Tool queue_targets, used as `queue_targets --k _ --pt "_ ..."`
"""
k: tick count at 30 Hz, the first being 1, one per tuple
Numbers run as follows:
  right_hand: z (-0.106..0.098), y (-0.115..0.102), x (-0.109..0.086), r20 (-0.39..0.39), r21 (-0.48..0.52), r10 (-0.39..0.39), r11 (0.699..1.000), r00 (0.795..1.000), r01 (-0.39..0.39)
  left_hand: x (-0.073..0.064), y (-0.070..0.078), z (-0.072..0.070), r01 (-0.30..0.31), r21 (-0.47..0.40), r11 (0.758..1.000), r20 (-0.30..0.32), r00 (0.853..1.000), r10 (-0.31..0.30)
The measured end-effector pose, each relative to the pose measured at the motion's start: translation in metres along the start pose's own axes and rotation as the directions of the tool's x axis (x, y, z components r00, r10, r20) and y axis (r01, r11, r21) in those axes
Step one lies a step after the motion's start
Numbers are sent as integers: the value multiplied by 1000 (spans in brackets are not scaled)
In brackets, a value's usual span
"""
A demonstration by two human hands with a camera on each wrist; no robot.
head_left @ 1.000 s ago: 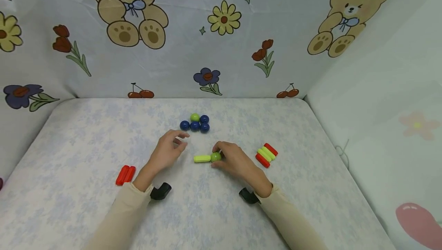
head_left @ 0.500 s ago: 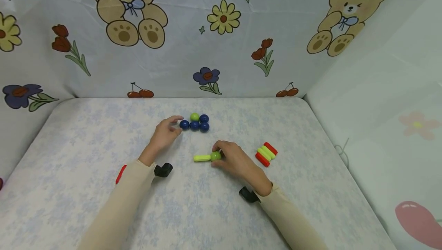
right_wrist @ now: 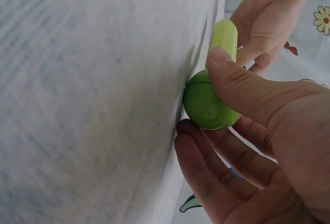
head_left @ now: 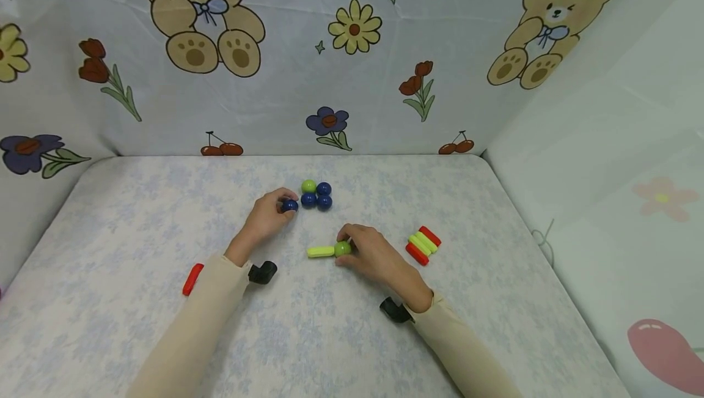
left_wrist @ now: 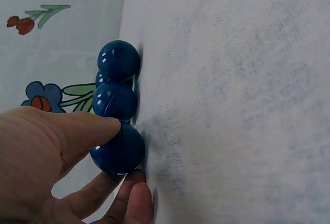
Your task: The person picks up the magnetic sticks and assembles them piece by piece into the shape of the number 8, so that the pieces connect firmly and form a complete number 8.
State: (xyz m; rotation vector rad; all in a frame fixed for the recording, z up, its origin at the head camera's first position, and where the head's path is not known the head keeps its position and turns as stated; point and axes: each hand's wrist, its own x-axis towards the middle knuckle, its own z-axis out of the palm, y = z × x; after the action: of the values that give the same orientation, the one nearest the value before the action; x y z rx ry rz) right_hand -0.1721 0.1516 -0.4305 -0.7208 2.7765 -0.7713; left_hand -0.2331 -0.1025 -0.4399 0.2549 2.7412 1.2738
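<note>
My left hand [head_left: 267,214] pinches a blue ball [left_wrist: 122,151] between thumb and fingers, just left of a small cluster. That cluster has several blue balls [head_left: 324,202] and one green ball [head_left: 308,186], touching side by side. Nearer to me, my right hand [head_left: 376,256] holds another green ball [right_wrist: 209,103] between thumb and fingertips, low at the table surface. A light-green ridged stick [head_left: 321,252] lies end-on against this ball, pointing left. In the right wrist view the stick rises beyond the thumb, with the left hand behind it.
To the right lies a row of red and light-green sticks [head_left: 423,245]. A red stick [head_left: 192,279] is partly covered by the left sleeve [head_left: 189,331]. The pale patterned table [head_left: 330,337] meets a printed cloth backdrop [head_left: 286,80] at its far edge.
My left hand has reached forward to the cluster, taken its leftmost blue ball, and drawn it slightly left and toward me. The right hand has stayed put on its green ball.
</note>
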Motion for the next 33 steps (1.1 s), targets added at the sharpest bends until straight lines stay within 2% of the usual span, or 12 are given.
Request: queue_targets --k 10,13,17,20,28,33 --pt "0 0 1 -1 4 -8 1000 1000 8 -22 3 -7 -55 1 999 106 993 54" --pt "-1 0 1 0 5 -6 1000 1000 6 -30 4 -7 -80 -19 997 125 989 82" --pt "-1 0 0 7 -1 7 1000 1000 -7 -41 3 -5 -81 -50 995 153 984 88" --pt "-2 0 0 8 -3 16 1000 1000 -16 -49 2 -4 -75 -80 994 164 983 87" --pt "-1 1 1 5 -13 11 1000 1000 -11 -64 3 -3 -142 -104 984 164 974 158" --pt "-1 2 1 4 -18 2 1000 1000 -2 -69 2 0 -146 -110 983 193 967 165"
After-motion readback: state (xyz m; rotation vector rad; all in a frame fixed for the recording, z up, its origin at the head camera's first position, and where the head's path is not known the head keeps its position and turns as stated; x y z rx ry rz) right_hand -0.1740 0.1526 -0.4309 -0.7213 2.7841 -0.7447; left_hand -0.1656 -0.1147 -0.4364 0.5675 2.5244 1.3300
